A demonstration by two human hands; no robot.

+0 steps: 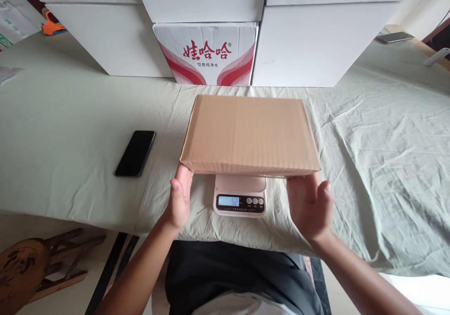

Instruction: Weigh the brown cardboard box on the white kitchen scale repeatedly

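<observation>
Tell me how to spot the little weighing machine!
Find the pale green cloth over the table. At its near edge sits a flat brown cardboard box, between the left hand and right hand. The pink scale peeks out beneath, its screen lit.

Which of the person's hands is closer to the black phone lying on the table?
Left. The left hand touches the brown cardboard box's near-left corner, beside the flat black phone. The right hand is across the box.

Two bare forearms, no sleeves seen, left hand (180,198) at 7 o'clock, right hand (309,205) at 5, dark trousers (225,270) worn.
</observation>
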